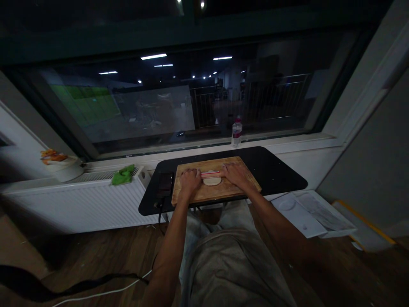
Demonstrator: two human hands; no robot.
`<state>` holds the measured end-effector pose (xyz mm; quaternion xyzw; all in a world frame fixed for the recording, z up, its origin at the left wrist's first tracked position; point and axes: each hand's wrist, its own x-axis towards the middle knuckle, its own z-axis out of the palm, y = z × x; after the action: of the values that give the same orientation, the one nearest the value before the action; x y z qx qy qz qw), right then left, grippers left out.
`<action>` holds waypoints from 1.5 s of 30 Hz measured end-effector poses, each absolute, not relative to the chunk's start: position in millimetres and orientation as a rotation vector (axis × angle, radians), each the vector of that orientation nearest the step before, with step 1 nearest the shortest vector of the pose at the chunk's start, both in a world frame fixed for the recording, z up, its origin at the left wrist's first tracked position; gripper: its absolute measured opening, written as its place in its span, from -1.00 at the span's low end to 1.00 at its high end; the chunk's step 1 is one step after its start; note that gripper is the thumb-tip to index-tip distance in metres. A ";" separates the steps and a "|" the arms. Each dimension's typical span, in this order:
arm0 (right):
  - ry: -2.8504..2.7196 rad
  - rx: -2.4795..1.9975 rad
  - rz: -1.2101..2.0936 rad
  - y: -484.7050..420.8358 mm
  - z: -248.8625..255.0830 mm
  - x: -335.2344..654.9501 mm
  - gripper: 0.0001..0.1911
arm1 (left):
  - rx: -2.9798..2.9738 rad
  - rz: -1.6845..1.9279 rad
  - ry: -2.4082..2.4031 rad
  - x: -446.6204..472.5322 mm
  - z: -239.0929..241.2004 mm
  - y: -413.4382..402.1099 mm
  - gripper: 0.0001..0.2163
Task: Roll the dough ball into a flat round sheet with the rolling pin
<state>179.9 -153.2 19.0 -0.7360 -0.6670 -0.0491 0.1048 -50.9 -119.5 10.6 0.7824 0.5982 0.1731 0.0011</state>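
While a thin red-striped rod [210,174] is held level between two bare hands, its ends are covered by the left hand [191,181] and the right hand [235,174]. The grip is closed at both ends, with the fingers curled down over the rod; the exact placing of the thumbs cannot be told. Beneath the rod a pale, flat round of dough [212,182] is seen, crossed near its far edge and left exposed on the side nearer the body. The dough is supported by a wooden board [220,193], which is set slightly askew on a black table [279,170] with rounded corners. To the left of the board a dark, flat object [165,184] is placed, near which a black cable [160,216] is hung over the table's edge. Behind the table a clear bottle [237,134] with a pinkish cap and label is stood upright before the window. At left a green cloth [123,175] is draped on a white radiator [105,209]; at right, beyond the table, a shallow white box [342,233] is shown at a lower level
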 end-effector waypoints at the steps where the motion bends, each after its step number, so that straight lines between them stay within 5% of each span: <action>1: -1.971 -2.175 -0.134 -154.8 19.0 179.4 -0.37 | 2.454 0.549 1.892 -50.9 10.6 -121.5 -0.54; 8: -1.954 -2.158 -0.154 -174.6 19.7 173.6 -0.42 | 2.448 0.597 1.938 -57.0 6.7 -133.9 -0.45; 25: -1.880 -1.965 -0.213 -205.5 -4.6 172.3 -0.53 | 2.493 0.850 1.738 -73.4 -8.6 -158.1 -0.59; 45: -1.873 -1.792 -0.238 -214.7 -24.5 175.9 -0.43 | 2.454 0.982 1.686 -80.2 -24.0 -173.1 -0.64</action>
<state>175.9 -214.7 -24.5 -0.6637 -0.6936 -0.0881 0.2659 -80.2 -173.1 -24.0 0.7828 0.5377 0.3133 0.0032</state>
